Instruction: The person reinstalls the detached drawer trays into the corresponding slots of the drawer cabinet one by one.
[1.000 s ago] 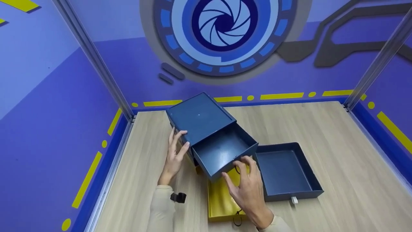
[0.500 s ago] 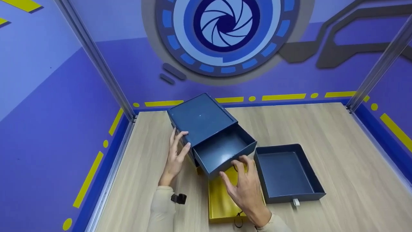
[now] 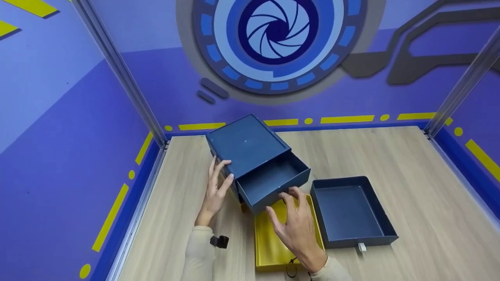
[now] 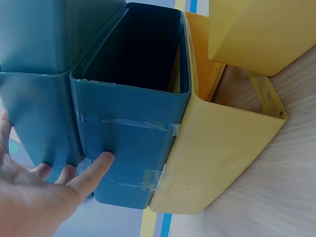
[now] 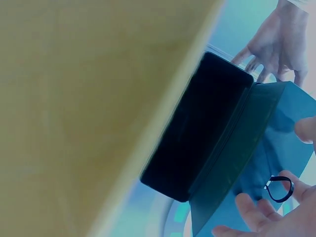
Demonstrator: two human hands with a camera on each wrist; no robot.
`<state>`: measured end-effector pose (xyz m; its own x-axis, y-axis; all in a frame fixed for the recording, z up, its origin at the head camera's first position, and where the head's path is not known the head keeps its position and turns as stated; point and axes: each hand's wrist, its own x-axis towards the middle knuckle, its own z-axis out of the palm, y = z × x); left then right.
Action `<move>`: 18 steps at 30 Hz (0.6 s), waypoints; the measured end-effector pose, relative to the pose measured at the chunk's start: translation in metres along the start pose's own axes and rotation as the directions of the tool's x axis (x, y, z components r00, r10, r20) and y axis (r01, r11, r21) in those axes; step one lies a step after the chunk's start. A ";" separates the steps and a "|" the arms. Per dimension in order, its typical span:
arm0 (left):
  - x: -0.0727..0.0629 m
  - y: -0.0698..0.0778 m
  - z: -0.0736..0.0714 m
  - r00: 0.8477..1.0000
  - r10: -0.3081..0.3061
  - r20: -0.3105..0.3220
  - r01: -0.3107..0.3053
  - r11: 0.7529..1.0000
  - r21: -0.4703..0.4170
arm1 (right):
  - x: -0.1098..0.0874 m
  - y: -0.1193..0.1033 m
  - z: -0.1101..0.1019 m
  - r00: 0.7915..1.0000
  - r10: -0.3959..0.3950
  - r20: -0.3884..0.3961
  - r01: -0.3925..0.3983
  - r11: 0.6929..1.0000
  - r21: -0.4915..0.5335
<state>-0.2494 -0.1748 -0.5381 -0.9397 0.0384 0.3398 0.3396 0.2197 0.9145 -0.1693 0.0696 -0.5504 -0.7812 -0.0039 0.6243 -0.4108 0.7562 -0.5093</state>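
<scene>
A dark blue drawer cabinet (image 3: 248, 144) tops a stack taped together at the side, with another blue cabinet (image 4: 131, 103) and a yellow cabinet (image 4: 217, 143) below it. Its drawer (image 3: 281, 191) sticks partly out, with nothing inside. My left hand (image 3: 213, 195) rests spread on the stack's left side, fingertips on the blue walls. My right hand (image 3: 299, 230) touches the drawer's front with spread, slightly bent fingers. By them hangs the drawer's black pull loop (image 5: 281, 201). The middle cabinet is hollow, without a drawer.
A yellow drawer (image 3: 269, 244) with a black loop extends from the bottom of the stack, under my right hand. Beside it on the wooden table (image 3: 422, 187) lies a loose blue drawer (image 3: 347, 212) with a white tab. Blue-purple walls enclose the table.
The top blue drawer has slid a little further into its cabinet, with my right hand following its front. My left hand keeps its place on the stack. The head view has shifted slightly.
</scene>
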 end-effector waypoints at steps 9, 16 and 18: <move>0.004 0.003 0.000 1.000 0.000 -0.006 0.000 1.000 0.008 | 0.004 0.001 0.002 0.999 -0.038 0.011 0.038 0.999 -0.015; 0.001 0.002 0.001 1.000 0.009 0.000 -0.009 1.000 0.014 | 0.002 0.000 0.001 0.997 -0.052 0.059 0.054 0.998 -0.026; 0.000 0.002 0.001 1.000 0.007 -0.005 -0.006 1.000 0.016 | 0.002 -0.001 0.000 0.994 -0.062 0.086 0.065 0.997 -0.042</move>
<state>-0.2490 -0.1739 -0.5368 -0.9373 0.0354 0.3467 0.3450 0.2351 0.9087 -0.1705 0.0693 -0.5486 -0.7919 -0.1066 0.6013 -0.4410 0.7809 -0.4423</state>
